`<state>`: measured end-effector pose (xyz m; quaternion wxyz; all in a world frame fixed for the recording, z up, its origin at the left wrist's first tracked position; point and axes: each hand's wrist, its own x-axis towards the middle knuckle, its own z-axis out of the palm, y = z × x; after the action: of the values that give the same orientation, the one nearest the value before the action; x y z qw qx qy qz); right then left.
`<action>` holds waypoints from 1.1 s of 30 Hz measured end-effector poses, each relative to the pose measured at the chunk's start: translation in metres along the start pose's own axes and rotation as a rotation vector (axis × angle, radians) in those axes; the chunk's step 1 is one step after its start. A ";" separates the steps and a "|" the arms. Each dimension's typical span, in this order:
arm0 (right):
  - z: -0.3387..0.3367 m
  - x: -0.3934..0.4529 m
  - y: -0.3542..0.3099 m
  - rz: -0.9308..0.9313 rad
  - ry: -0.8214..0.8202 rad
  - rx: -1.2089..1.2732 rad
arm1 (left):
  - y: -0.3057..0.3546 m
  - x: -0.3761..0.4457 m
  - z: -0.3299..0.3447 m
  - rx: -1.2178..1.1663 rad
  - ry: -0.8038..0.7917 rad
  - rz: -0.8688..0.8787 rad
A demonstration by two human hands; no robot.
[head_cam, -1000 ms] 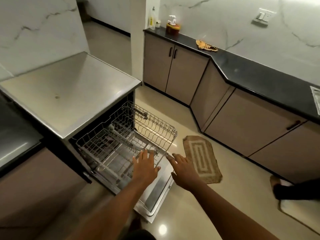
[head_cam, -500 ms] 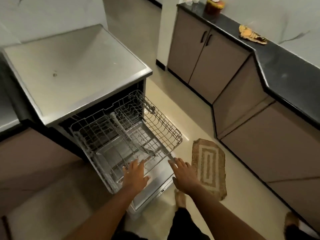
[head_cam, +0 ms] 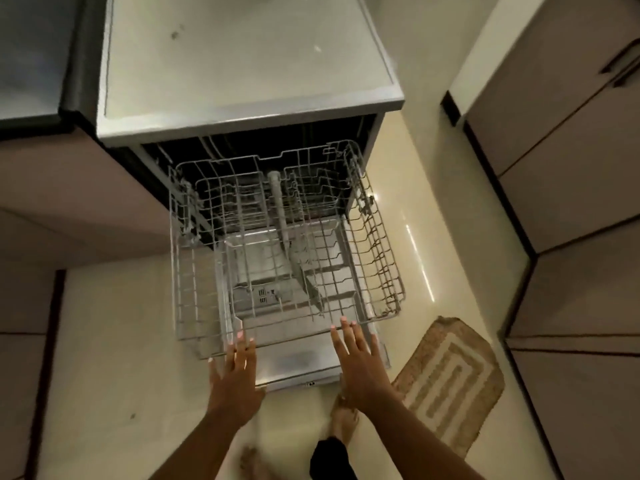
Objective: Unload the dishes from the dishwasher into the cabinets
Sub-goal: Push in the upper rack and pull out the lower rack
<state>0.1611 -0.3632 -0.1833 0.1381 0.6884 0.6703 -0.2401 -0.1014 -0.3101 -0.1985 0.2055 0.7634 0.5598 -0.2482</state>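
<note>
The dishwasher (head_cam: 242,112) stands open, its door (head_cam: 298,368) folded down flat. A grey wire rack (head_cam: 377,258) is pulled out over the door and I see no dishes in it. My left hand (head_cam: 235,382) is flat with fingers spread, its fingertips at the rack's front left rim. My right hand (head_cam: 356,365) is also spread, fingertips touching the front right rim. Neither hand holds anything.
Brown cabinet doors (head_cam: 571,140) with a dark handle line the right side, and another cabinet (head_cam: 69,188) sits left of the dishwasher. A patterned floor mat (head_cam: 450,382) lies right of the door. My bare feet (head_cam: 343,420) stand on the glossy floor below the door.
The view has swung to look straight down at the dishwasher. Both hands have stayed at the rack's front edge, now spread a little wider apart.
</note>
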 end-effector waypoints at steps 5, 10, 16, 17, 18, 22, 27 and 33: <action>0.031 0.022 -0.001 -0.013 0.080 -0.040 | -0.004 0.002 0.029 -0.040 0.114 0.039; 0.041 0.024 -0.001 0.053 0.010 -0.066 | -0.001 0.001 0.033 -0.105 0.166 0.089; 0.033 0.030 -0.003 0.072 -0.069 -0.100 | -0.018 0.006 0.028 -0.087 0.125 0.160; 0.032 0.026 -0.007 0.081 -0.057 -0.120 | -0.022 0.004 0.027 -0.079 0.123 0.168; 0.032 0.024 -0.009 0.091 -0.052 -0.135 | -0.024 0.002 0.026 -0.075 0.108 0.172; 0.041 0.022 -0.013 0.099 0.012 -0.095 | -0.027 0.002 0.033 -0.074 0.127 0.201; 0.061 0.032 -0.007 0.040 0.083 -0.027 | -0.028 0.010 0.051 -0.073 0.179 0.202; 0.071 0.046 -0.001 -0.003 0.160 0.000 | -0.026 0.030 0.066 -0.125 0.210 0.163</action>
<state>0.1491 -0.3603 -0.2669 0.0840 0.7045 0.6802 -0.1844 -0.1285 -0.3191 -0.2703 0.2127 0.8138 0.5286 -0.1142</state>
